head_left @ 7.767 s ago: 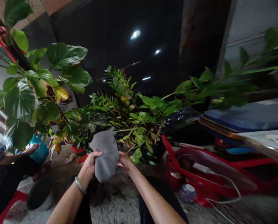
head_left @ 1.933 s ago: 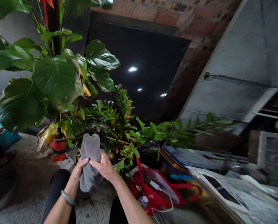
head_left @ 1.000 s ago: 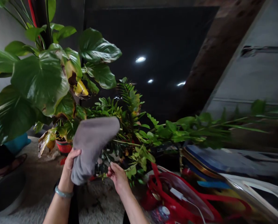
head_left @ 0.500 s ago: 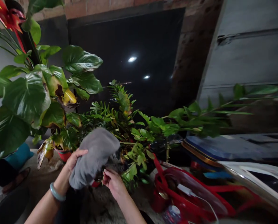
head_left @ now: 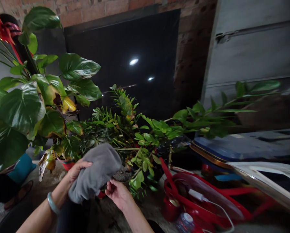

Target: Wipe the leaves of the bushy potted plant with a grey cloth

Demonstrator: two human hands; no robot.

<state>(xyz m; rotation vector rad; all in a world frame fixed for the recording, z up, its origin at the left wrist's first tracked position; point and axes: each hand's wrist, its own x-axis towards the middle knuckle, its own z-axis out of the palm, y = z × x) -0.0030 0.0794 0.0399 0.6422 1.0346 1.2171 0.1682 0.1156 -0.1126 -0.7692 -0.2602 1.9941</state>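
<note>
My left hand [head_left: 78, 170], with a pale bangle on its wrist, is closed on a soft grey cloth [head_left: 96, 170], thumb lying over the top. The cloth bulges into a rounded, folded shape; whether anything is inside it is hidden. My right hand [head_left: 119, 194] is closed just right of the cloth's lower edge, thumb and fingers drawn together. What its fingertips pinch, if anything, is too small to tell. Behind both hands are potted plants, with a leafy green plant [head_left: 145, 139] nearest and dark soil [head_left: 122, 174] showing beside the cloth.
A large-leaved plant [head_left: 20, 106] with yellowed leaves fills the left. To the right sit a red bag [head_left: 203, 194] holding a white charger with a cable, a plastic bottle [head_left: 185, 221] and stacked flat cases [head_left: 244, 149]. Behind stands a dark glossy panel [head_left: 122, 64]. Another person's foot [head_left: 20, 194] shows at left.
The cloth has tipped slightly and shifted a little down and left with my left hand. My right hand stays beside its edge, turned a bit more palm up. The view has shifted slightly.
</note>
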